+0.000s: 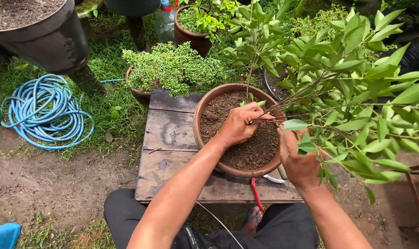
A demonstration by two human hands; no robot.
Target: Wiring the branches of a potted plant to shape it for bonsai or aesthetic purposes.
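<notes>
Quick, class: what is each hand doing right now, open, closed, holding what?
Left hand: closed on the plant stem over the soil.
Right hand: open, against the brown pot rim.

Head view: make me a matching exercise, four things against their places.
Things:
1. blue hose
2. brown pot
3. red-handled tool
4. left hand

Places:
A. on the soil inside the pot
B. coiled on the grass, left
C. on the wooden board
D. partly under the pot's near edge

Pairs: 1-B, 2-C, 3-D, 4-A
</notes>
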